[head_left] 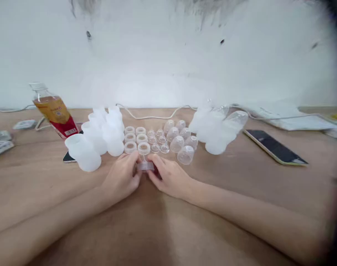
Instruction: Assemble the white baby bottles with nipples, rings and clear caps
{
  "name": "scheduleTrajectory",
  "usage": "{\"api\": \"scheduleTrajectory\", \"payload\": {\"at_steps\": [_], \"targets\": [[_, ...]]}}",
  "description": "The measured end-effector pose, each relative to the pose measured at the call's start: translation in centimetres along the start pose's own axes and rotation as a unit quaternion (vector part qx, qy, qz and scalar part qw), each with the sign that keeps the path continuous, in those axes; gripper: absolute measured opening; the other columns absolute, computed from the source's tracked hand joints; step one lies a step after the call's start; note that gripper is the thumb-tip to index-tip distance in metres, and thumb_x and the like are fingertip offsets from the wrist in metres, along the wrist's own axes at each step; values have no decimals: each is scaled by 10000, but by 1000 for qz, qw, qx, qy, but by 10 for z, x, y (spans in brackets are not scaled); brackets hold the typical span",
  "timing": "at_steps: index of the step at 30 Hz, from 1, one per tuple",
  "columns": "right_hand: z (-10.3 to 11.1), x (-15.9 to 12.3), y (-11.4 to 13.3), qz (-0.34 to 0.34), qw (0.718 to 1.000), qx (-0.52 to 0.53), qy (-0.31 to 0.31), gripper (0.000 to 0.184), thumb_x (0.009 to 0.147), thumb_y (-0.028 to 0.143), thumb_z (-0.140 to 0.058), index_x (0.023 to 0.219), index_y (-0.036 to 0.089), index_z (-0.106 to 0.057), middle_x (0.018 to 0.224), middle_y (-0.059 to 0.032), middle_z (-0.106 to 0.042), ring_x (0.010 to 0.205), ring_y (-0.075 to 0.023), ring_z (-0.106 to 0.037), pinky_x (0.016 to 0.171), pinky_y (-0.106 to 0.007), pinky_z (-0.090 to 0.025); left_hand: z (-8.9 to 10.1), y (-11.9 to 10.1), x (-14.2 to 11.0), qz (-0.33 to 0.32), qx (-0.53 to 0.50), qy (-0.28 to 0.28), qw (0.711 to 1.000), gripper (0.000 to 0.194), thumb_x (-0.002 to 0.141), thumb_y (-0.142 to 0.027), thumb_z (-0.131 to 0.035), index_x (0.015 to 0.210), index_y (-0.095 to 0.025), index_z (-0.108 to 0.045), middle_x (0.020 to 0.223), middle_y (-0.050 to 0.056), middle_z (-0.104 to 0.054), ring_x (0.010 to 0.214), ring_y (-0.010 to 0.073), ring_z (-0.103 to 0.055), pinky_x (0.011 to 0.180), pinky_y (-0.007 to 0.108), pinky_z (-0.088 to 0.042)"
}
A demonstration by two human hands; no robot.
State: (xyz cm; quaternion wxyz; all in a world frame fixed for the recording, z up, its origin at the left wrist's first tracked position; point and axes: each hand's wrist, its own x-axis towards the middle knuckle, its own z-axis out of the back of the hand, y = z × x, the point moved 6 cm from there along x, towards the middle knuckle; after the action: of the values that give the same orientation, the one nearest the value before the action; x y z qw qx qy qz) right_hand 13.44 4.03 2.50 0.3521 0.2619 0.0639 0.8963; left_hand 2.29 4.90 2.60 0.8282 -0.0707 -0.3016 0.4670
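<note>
Clear ring [145, 166]: prob. light, stiff, maybe slippery; best take by rim sides.
L hand [122, 176] + R hand [169, 176]: fingers pinching opp. sides.
Worktop [124, 232]: ring held well off back edge.

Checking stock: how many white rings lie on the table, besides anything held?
6, in two columns of three: left-back ring, left-middle ring, left-front ring, right-back ring, right-middle ring, right-front ring. The left hand or right hand may hide more.
</note>
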Motion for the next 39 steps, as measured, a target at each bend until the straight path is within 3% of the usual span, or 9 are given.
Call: {"api": "scheduleTrajectory", "payload": {"at_steps": [5, 15, 20, 25, 29, 32, 39], "targets": [[1, 2, -2, -4, 1000, -1, -2, 184, 757, 109, -414, 936, 152, -404, 754, -36, -537, 632, -129, -504, 546, -240, -400, -4, 2, -1, 16, -27, 30, 999, 121, 720, -106, -459, 771, -201, -403, 774, -10, -563, 695, 146, -526, 619, 261, -397], [0, 1, -2, 15, 1000, 5, -1, 208, 742, 92, -409, 939, 159, -396, 800, -56, -562, 709, -150, -539, 586, -253, -419, -5, -7, -1, -4, 12, 8, 1000, 160, 688, -105, -507, 732, -205, -390, 640, -40, -526, 595, 124, -504, 535, 218, -357], [-2, 1, 1, 20, 999, 38, 2, 243, 728, 73, -404, 956, 154, -393, 794, -55, -570, 710, -149, -543, 606, -254, -428, -6, -11, 0, -15, 16, 21, 1000, 159, 687, -84, -479, 739, -203, -387, 667, -34, -544, 617, 131, -526, 545, 220, -371], [4, 2, -10, 2, 998, 51, -25, 250, 767, 97, -420, 1006, 165, -392, 836, -33, -571, 578, -92, -505, 568, -216, -421, 0, -4, 1, 5, -31, 14, 999, 166, 721, -119, -506, 825, -211, -416, 731, -42, -583, 626, 107, -563, 566, 196, -416], [15, 2, -12, 72, 995, 39, -63, 202, 848, 229, -410, 1033, 149, -406, 791, -31, -583, 514, -77, -481, 523, -194, -416, 8, -8, 0, -28, -74, 9, 997, 135, 809, -244, -466, 929, -208, -414, 789, -18, -618, 649, 99, -590, 589, 190, -448], [21, -1, -6, 125, 987, 9, -101, 191, 863, 232, -387, 1024, 131, -411, 769, -38, -598, 476, -73, -463, 490, -191, -405, 11, -15, -2, -59, -69, 9, 996, 125, 843, -243, -394, 957, -191, -404, 779, 2, -631, 617, 97, -593, 545, 180, -443], [18, -3, 5, 113, 986, -9, -123, 87, 840, 155, -356, 911, 144, -406, 636, 4, -542, 456, -78, -442, 421, -184, -348, 15, -27, -4, -101, -22, -24, 994, 69, 817, -200, -383, 874, -182, -417, 651, -21, -584, 538, 93, -557, 507, 180, -409]]}}
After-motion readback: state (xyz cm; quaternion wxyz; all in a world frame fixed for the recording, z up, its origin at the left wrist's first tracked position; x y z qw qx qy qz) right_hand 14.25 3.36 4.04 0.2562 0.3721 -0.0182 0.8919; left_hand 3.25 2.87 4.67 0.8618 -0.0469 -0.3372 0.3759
